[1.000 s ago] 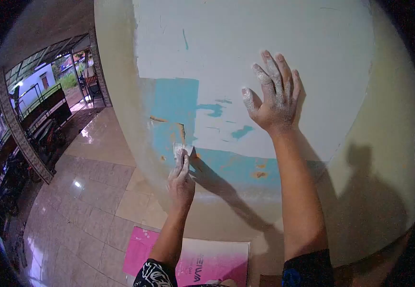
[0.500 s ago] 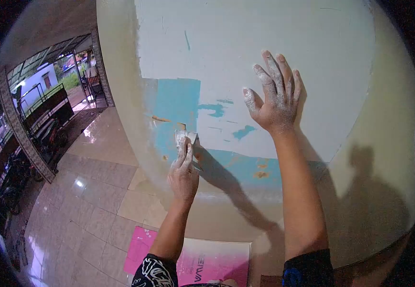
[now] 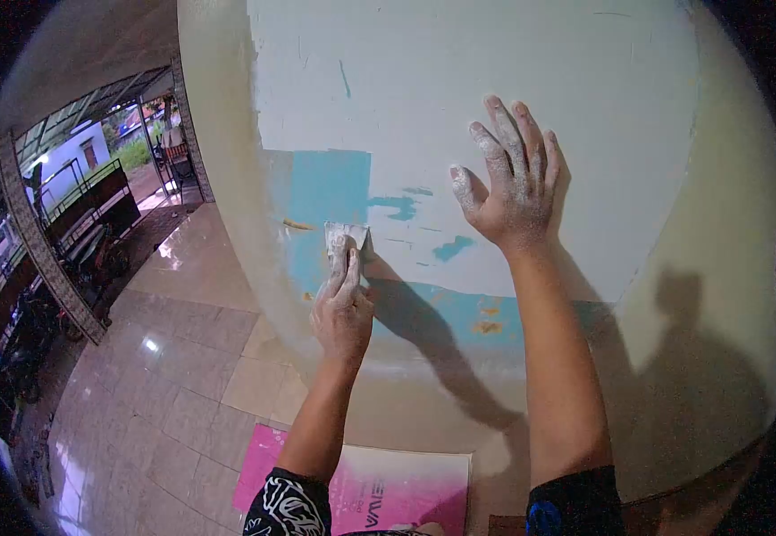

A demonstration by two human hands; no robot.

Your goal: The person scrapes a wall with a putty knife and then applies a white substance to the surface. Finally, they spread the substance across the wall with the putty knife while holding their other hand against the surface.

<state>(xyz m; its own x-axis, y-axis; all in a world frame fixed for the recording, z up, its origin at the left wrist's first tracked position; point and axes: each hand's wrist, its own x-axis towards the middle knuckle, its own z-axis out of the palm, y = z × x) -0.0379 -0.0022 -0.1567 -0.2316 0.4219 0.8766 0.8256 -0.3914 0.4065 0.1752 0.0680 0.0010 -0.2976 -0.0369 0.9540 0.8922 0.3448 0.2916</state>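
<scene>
My left hand (image 3: 341,308) grips a small putty scraper (image 3: 346,236) and presses its blade flat against the wall (image 3: 495,71), at the edge of a patch of old turquoise paint (image 3: 327,192). My right hand (image 3: 511,183), dusted with white putty, rests flat on the wall with fingers spread, to the right of the scraper. Most of the wall above is coated with pale putty; small turquoise spots (image 3: 453,247) and orange flecks (image 3: 486,327) show through lower down.
A pink and white sheet (image 3: 379,491) lies on the glossy tiled floor (image 3: 164,393) at the wall's foot. To the left a covered porch with railings (image 3: 75,192) opens onto daylight. My shadow (image 3: 692,375) falls on the wall at right.
My left hand has slid the scraper upward along the wall, from the lower edge of the turquoise patch toward its middle. My right hand has stayed put.
</scene>
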